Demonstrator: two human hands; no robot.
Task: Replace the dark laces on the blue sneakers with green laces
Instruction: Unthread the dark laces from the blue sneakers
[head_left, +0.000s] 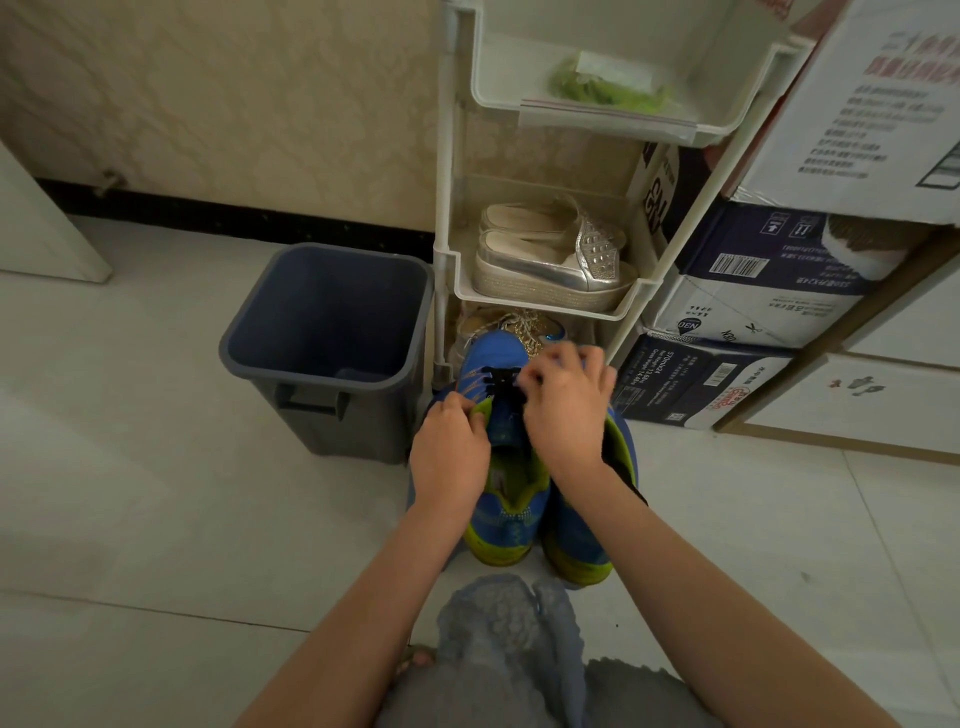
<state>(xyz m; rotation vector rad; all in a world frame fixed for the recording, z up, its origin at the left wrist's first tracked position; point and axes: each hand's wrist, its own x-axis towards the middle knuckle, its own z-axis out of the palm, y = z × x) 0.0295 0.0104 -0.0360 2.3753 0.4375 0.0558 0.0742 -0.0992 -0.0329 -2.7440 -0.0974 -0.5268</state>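
Laces, dark, cross only the toe end of the left sneaker. It stands on the floor just in front of the rack, toe toward the rack and heel away from it, so its long axis runs straight out from the rack's foot. The left hand pinches the eyelet flap on the sneaker's left side. The right hand is the nearer one to the laces, and its curled fingers seem to grip them from the right. The right sneaker lies alongside, partly under the right wrist. Green laces wait in a clear bag on the rack's top shelf, well beyond both hands. Silver shoes fill the rack's middle shelf. A bin stands just left of the rack and boxes just right of it. Nothing blocks an upward pull.
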